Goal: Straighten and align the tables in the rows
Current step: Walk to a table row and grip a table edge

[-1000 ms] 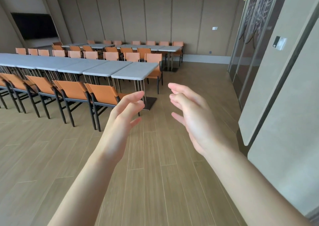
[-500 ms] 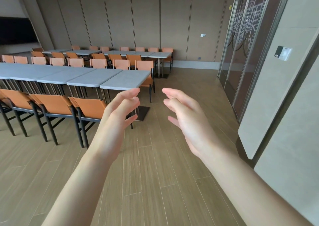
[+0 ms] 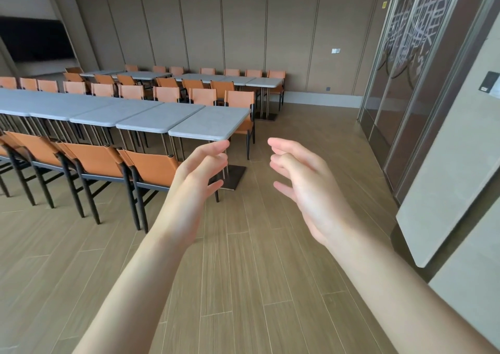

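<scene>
Both hands raised, palms facing, fingers loosely curled, holding nothing. Left hand (image 3: 198, 180) is nearer the end table (image 3: 209, 125), which lies ahead and to the left at the right end of the front row; right hand (image 3: 305, 186) hangs over bare floor (image 3: 243, 272). Row's long axis runs off leftward, tops butted edge to edge. Reach likely needs a step forward. Orange chair (image 3: 151, 164) stands at the table's near long edge; the end edge looks free. Second row (image 3: 216, 79) sits behind, near the wall.
</scene>
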A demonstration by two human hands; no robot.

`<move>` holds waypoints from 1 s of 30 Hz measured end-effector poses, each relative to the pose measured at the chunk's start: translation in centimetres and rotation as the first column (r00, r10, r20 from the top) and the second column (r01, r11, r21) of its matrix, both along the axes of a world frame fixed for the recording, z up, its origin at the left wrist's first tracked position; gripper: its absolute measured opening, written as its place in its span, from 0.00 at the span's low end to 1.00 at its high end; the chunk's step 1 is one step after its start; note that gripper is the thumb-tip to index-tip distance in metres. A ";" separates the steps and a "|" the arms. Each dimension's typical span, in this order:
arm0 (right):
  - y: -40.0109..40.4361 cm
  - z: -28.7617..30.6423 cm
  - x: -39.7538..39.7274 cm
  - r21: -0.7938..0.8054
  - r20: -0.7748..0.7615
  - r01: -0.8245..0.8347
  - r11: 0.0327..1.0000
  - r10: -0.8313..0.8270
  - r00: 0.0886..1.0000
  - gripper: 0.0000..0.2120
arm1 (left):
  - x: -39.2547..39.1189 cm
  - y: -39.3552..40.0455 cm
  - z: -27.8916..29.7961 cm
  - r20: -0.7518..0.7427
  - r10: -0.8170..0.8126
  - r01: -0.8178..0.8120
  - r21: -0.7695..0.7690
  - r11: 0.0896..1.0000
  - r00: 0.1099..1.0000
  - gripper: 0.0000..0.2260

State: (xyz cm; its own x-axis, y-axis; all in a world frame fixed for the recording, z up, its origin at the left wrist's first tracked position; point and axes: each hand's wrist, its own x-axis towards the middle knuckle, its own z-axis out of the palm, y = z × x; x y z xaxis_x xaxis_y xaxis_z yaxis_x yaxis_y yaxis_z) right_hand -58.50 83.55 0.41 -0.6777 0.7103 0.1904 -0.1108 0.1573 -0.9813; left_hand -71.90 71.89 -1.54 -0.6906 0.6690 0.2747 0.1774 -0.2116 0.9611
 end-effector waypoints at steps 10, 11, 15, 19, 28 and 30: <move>8.5 0.1 -6.8 -0.028 -0.022 -0.044 0.999 0.043 0.999 0.16 | -6.5 7.6 -0.2 -0.005 0.025 -0.025 -0.041 0.999 1.000 0.09; 9.7 0.3 -7.6 -0.031 -0.024 -0.049 0.998 0.049 0.999 0.16 | -7.2 8.7 -0.1 -0.009 0.026 -0.026 -0.042 0.999 1.000 0.10; 14.8 0.5 -10.6 -0.029 -0.025 -0.068 0.997 0.067 0.997 0.16 | -10.0 13.5 0.3 -0.020 0.044 -0.045 -0.055 0.997 0.999 0.14; 19.9 0.2 -13.3 -0.048 -0.024 -0.083 0.995 0.082 0.996 0.15 | -12.3 18.1 0.1 -0.027 0.049 -0.051 -0.069 0.996 0.998 0.14; 26.6 -0.9 -19.5 -0.055 -0.006 -0.140 0.989 0.140 0.990 0.14 | -16.6 23.0 -0.9 -0.050 0.129 -0.134 -0.116 0.984 0.990 0.14; 27.4 -1.3 -20.7 -0.061 -0.001 -0.161 0.985 0.161 0.987 0.14 | -17.6 23.6 -1.1 -0.053 0.152 -0.158 -0.120 0.980 0.987 0.14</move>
